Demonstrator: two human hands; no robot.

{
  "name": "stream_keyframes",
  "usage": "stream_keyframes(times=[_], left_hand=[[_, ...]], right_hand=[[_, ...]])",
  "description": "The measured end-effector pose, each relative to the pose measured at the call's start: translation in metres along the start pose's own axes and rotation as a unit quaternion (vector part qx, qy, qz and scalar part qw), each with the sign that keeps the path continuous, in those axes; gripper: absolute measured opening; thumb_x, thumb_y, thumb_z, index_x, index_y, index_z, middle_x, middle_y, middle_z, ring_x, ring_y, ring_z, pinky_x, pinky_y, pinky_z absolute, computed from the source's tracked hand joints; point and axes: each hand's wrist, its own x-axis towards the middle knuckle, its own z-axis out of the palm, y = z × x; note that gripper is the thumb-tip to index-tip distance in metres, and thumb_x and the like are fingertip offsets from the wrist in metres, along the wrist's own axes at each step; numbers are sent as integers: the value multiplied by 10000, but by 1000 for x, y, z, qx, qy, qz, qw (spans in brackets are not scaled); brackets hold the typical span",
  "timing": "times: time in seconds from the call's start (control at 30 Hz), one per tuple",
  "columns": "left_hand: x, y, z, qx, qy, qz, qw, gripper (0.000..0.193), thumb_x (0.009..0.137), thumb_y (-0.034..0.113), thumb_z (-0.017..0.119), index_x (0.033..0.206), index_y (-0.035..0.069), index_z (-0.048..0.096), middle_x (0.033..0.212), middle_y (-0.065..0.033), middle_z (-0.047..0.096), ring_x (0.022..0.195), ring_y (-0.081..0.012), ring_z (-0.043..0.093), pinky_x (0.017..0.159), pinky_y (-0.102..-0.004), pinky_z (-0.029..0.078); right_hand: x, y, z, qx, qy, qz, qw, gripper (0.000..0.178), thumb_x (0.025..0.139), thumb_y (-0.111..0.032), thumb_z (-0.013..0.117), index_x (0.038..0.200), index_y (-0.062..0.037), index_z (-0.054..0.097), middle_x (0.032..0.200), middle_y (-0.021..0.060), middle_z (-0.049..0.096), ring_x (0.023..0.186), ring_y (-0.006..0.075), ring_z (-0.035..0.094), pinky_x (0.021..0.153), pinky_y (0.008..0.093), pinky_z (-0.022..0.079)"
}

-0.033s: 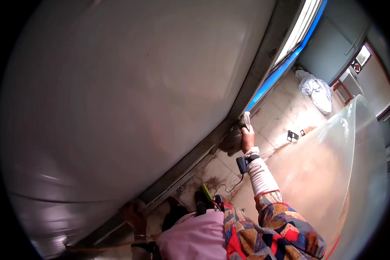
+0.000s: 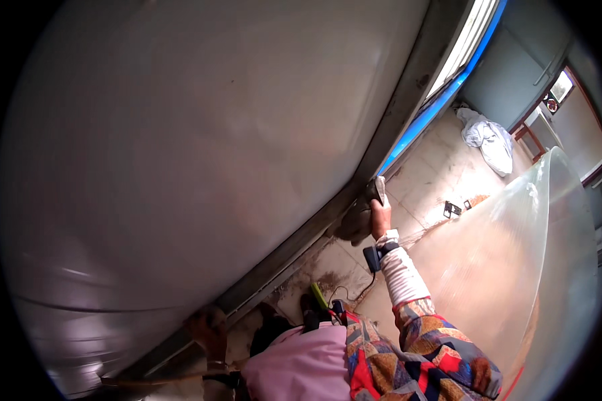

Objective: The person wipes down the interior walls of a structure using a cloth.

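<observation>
My right hand [image 2: 380,219] is stretched out to the grey frame [image 2: 294,250] that runs along the bottom of a big pale panel [image 2: 201,147]. It grips a small whitish tool [image 2: 380,190], whose tip lies against the frame just below a blue strip [image 2: 441,93]. A black band [image 2: 374,255] sits on that wrist. My left hand [image 2: 207,329] rests low on the same frame near the bottom of the picture; it is blurred, so its fingers cannot be made out. A green-handled tool [image 2: 318,294] sticks up at my waist.
A large clear plastic sheet [image 2: 522,267] hangs close on my right. On the tiled floor [image 2: 428,167] beyond my hand lie a crumpled white cloth [image 2: 487,137] and small dark pieces [image 2: 452,209]. A doorway [image 2: 555,93] shows at the far right.
</observation>
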Motion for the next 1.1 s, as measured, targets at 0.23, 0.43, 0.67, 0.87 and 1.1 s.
stream_keyframes(times=[0.23,0.43,0.67,0.87,1.1], left_hand=[[-44,4,33,15,7,-28,999,547,811,378,716,1225,53,566,1119,-205,581,1120,-447,510,1091,-631,275],[-54,12,37,7,56,-32,998,455,740,350,712,1099,105,575,1068,-191,546,1020,-435,525,1059,-631,318],[-52,13,40,-17,86,-33,996,434,724,329,712,1059,100,560,1014,-179,533,992,-423,528,1044,-622,318],[-57,7,39,-8,40,-60,997,428,719,341,718,1037,105,557,983,-159,545,992,-401,528,1015,-614,331],[-61,9,39,7,58,-60,997,370,667,225,681,989,108,542,964,-142,545,986,-397,523,989,-607,347]], right_hand=[[-37,19,12,-130,-20,-138,982,436,847,-156,588,1269,-60,534,1075,229,668,1022,379,645,881,424,494],[-58,28,28,-290,-128,-103,943,555,814,-211,624,1336,-69,499,1028,289,655,985,462,621,811,507,502],[-166,28,57,-352,-340,-230,841,701,732,-183,687,1381,-29,469,1166,284,602,1072,450,584,874,484,507],[-201,21,82,-268,-405,-236,842,518,737,-197,704,1218,-58,572,1037,213,644,975,435,615,809,488,518],[-202,-2,85,-321,-406,-346,782,385,730,-186,688,1090,-85,598,960,176,630,916,406,614,728,492,516]])
